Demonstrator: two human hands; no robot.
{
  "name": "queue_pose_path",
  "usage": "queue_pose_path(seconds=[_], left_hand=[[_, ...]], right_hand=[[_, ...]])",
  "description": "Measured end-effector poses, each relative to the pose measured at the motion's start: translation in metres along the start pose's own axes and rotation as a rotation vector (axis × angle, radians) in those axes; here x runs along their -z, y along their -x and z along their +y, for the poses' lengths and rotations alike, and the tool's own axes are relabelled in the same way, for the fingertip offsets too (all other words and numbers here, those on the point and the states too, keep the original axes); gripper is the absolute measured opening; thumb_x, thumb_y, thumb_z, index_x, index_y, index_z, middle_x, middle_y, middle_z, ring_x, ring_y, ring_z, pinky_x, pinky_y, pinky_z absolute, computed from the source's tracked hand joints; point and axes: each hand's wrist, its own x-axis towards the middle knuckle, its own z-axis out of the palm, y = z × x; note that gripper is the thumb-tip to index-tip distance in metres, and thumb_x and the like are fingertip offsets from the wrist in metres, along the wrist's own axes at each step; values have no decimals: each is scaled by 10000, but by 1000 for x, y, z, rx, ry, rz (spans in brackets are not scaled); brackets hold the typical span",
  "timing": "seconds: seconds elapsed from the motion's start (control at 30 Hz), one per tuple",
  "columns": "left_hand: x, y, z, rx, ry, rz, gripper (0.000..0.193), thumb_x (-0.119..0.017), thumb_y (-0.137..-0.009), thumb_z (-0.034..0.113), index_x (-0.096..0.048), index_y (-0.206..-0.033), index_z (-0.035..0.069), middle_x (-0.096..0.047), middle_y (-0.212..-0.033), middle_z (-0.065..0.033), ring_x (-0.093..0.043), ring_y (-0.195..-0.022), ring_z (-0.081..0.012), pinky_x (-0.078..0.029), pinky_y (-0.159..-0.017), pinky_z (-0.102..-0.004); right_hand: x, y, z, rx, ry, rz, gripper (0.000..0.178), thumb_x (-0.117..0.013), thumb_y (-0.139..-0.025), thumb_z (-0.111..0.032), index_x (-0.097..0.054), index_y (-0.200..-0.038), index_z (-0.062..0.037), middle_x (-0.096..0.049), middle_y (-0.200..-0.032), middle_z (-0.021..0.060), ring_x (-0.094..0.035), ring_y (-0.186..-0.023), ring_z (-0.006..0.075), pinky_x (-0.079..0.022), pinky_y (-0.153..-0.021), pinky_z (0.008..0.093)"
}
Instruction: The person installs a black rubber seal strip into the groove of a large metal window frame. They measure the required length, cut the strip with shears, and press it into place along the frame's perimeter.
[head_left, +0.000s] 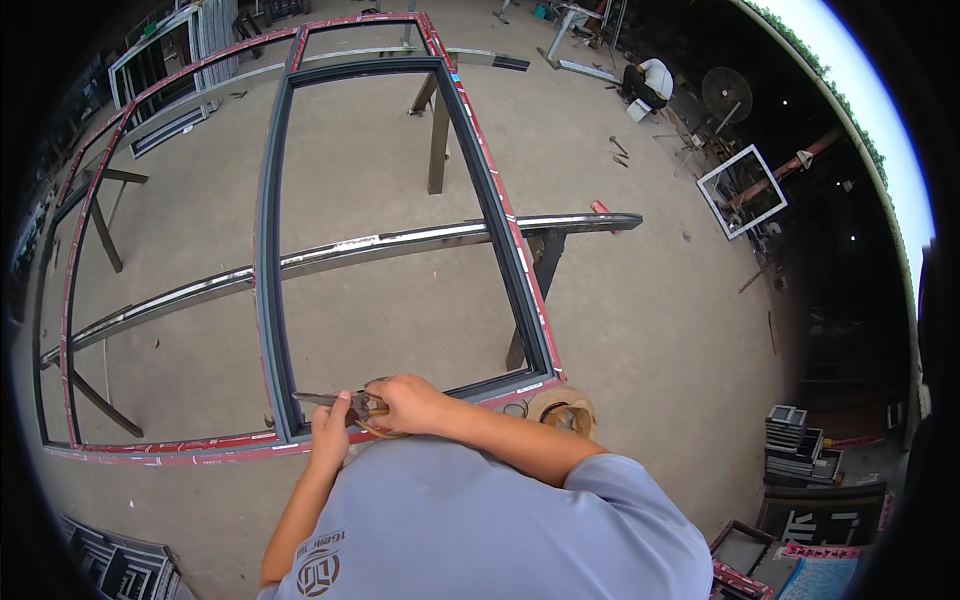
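My right hand (412, 403) is closed around a hand tool that looks like pliers (366, 406), with yellowish handles showing below the fingers. Close beside it, my left hand (331, 428) pinches a thin, dark, pointed piece (314, 398) at the tool's front; its exact kind is unclear. Both hands are over the near bottom rail of a large window frame (510, 225), close to the inner corner of its dark grey sash (272, 250). Red protective film covers much of the outer frame. My fingers hide where the tool and the piece meet.
A long metal beam (400, 240) on legs supports the frame. A tan tape roll (563, 410) sits by the near right corner. Farther off, a person (652, 80) crouches near a fan (727, 95) and a white frame (742, 192). Stacked profiles (795, 445) stand at right.
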Motion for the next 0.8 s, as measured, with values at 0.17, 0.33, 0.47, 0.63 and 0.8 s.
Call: queue_pose_path(seconds=[0.17, 0.33, 0.47, 0.63, 0.8], left_hand=[[13, 7, 8, -59, 103, 39, 421, -519, -1040, 364, -637, -974, -35, -679, -879, -122, -646, -777, -182, -520, -696, -317], [12, 28, 40, -92, 181, 33, 441, -463, -1050, 395, -614, -992, -15, -675, -856, -143, -633, -726, -193, -519, -665, -313], [6, 39, 56, -39, 232, -34, 417, -463, -1055, 387, -611, -993, 2, -670, -894, -119, -643, -795, -189, -505, -707, -318], [10, 50, 48, 3, 171, -15, 449, -431, -1068, 386, -635, -1021, -10, -674, -940, -100, -643, -862, -180, -498, -803, -322], [16, 56, 46, 44, 220, 11, 473, -434, -1068, 401, -653, -1058, -19, -675, -966, -89, -643, -890, -172, -499, -827, -321]], right_hand=[[16, 14, 3, 68, -517, 279, 248, -702, -938, -228, -704, -968, 18, -704, -882, 112, -666, -773, 199, -561, -726, 343], [20, -6, 45, -440, -958, -43, 447, -575, -1020, -397, -708, -1023, 30, -712, -930, 86, -650, -834, 153, -536, -800, 295], [-8, -8, 38, -416, -1288, -314, 549, -569, -1007, -474, -668, -1129, 53, -715, -998, 121, -655, -879, 169, -530, -845, 304], [-31, -14, 14, -514, -1440, -385, 401, -661, -974, -357, -678, -1097, 24, -710, -966, 108, -683, -849, 177, -554, -807, 284], [-39, -19, -2, -551, -1543, -316, 232, -719, -938, -231, -688, -995, -8, -696, -881, 86, -680, -761, 173, -582, -735, 294]])
